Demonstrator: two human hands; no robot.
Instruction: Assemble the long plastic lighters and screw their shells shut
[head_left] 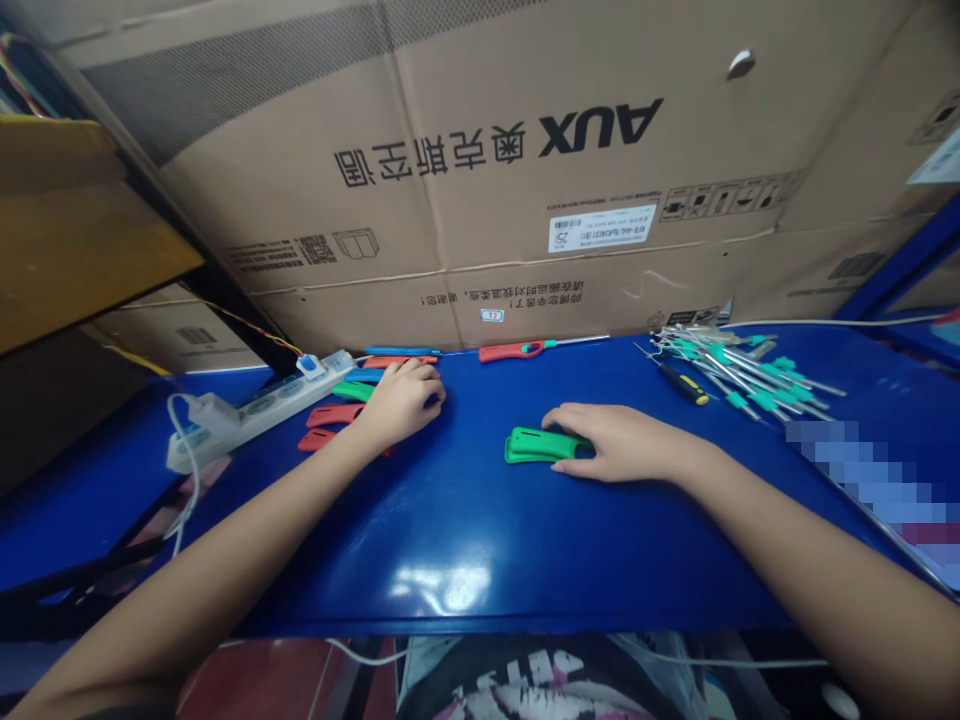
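My right hand has its thumb and fingers around the right end of a green lighter handle shell, which lies on the blue table. To the left, my left hand is closed, fingers curled downward, over a row of handle shells. What its fingers hold, if anything, is hidden. Beside it I see red shells, a green shell and a blue shell, all partly covered by the hand and forearm. A red lighter with a metal tube lies at the back.
At the right lies a pile of metal lighter tubes with teal parts. Next to it is a black and yellow screwdriver. A white power strip with plugs runs along the left. A large cardboard box stands behind; a pixelated screen sits far right.
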